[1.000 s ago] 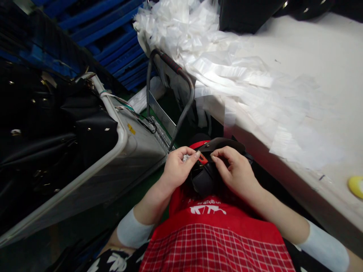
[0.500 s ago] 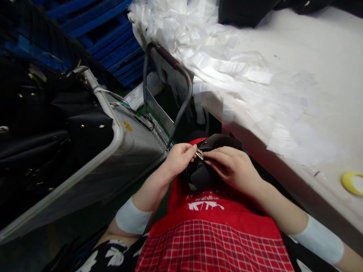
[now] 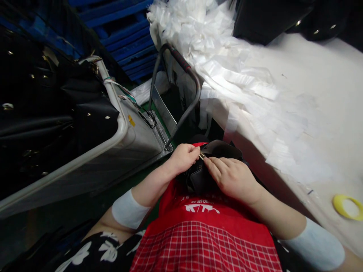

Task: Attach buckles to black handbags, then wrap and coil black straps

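Left hand (image 3: pixel 185 158) and right hand (image 3: pixel 232 179) pinch a metal fitting (image 3: pixel 202 155), each grip closed, likely to steady it; black bag (image 3: pixel 198 178) beneath.

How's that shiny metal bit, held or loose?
Held: the left hand pinches the metal bit, with the right hand at its other end. Whether it's fastened, I cannot tell.

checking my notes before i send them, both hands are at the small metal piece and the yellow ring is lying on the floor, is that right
Not quite: the yellow ring lies on the white table, as the head view shows. The left hand and right hand are both at the small metal piece.
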`<state>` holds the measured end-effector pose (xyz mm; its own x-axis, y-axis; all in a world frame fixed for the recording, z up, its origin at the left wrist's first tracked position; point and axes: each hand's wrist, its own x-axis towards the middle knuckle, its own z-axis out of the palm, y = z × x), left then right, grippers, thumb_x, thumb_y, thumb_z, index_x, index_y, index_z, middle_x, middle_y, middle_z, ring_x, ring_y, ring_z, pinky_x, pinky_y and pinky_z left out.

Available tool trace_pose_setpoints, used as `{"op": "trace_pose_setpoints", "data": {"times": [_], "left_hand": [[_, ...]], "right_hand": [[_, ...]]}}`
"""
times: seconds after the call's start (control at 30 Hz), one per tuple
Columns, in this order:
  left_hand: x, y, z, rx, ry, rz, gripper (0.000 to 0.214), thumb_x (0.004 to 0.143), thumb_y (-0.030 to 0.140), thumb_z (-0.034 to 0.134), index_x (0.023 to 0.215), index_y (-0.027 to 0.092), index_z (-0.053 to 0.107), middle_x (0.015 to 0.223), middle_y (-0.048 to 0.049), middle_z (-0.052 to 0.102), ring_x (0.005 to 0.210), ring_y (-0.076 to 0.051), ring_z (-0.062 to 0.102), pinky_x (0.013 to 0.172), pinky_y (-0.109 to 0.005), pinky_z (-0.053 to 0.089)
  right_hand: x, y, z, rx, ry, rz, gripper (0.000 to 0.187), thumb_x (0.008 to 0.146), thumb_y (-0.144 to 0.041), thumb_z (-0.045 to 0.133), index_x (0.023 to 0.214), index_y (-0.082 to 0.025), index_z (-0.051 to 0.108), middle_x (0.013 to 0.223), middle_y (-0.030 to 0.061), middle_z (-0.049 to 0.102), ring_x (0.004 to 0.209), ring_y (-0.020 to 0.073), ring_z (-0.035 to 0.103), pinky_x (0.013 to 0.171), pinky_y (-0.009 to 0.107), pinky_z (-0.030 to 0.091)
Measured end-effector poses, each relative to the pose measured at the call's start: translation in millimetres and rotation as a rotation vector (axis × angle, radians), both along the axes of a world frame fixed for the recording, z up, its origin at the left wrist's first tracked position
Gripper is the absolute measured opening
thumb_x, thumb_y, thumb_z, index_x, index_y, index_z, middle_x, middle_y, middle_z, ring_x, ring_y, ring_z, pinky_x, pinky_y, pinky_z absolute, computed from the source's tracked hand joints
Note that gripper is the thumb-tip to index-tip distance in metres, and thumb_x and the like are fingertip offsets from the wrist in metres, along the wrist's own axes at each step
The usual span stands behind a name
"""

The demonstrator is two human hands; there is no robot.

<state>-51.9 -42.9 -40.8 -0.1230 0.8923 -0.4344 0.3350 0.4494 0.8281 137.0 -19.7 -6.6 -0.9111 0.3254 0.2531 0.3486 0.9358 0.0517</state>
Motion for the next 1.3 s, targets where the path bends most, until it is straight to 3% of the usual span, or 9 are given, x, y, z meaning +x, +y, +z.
{"op": "trace_pose_setpoints", "data": {"times": [0.2,0.5,0.83,1.13,1.3], "left_hand": [[-1,-1,-2.7,0.031,0.063,-0.014,0.039,0.084,0.043,0.047,0.058,0.017,0.060,0.050,-0.0001,0.055,0.048,-0.012,0.051,0.047,-0.023,0.034],[0,0,1.9,0.027,0.086,-0.036,0.037,0.083,0.038,0.047,0.055,0.017,0.059,0.048,-0.0002,0.056,0.044,-0.012,0.050,0.046,-0.024,0.032],[3,2,1.8,0.024,0.141,-0.038,0.037,0.083,0.034,0.049,0.052,0.016,0.061,0.046,-0.0011,0.056,0.044,-0.012,0.049,0.047,-0.025,0.030],[3,3,1.6,0.032,0.188,-0.063,0.039,0.084,0.035,0.049,0.053,0.016,0.063,0.046,-0.0004,0.055,0.043,-0.011,0.045,0.047,-0.027,0.025],[2,4,2.3,0.053,0.205,-0.086,0.040,0.084,0.036,0.050,0.051,0.016,0.061,0.045,0.0006,0.053,0.042,-0.010,0.040,0.047,-0.027,0.022]], "right_hand": [[-7,-6,-0.2,-0.117,-0.126,-0.067,0.033,0.099,-0.012,0.036,0.111,-0.010,0.067,0.091,0.0114,0.072,0.066,0.0165,0.061,0.054,0.031,0.038],[-10,-14,1.0,-0.018,-0.162,-0.068,0.031,0.095,-0.007,0.039,0.113,-0.005,0.065,0.090,0.0143,0.072,0.063,0.0177,0.063,0.049,0.031,0.037],[-22,-29,3.9,0.010,-0.226,-0.216,0.025,0.095,-0.007,0.041,0.104,-0.006,0.064,0.073,0.0095,0.066,0.058,0.0156,0.059,0.047,0.030,0.032],[-18,-19,5.9,-0.122,-0.225,-0.222,0.023,0.096,-0.012,0.041,0.088,-0.014,0.063,0.074,0.0072,0.063,0.062,0.0164,0.056,0.052,0.032,0.028],[-13,-11,5.1,-0.138,-0.153,-0.247,0.020,0.096,-0.016,0.045,0.089,-0.015,0.064,0.075,0.0061,0.064,0.063,0.0163,0.055,0.055,0.031,0.028]]}}
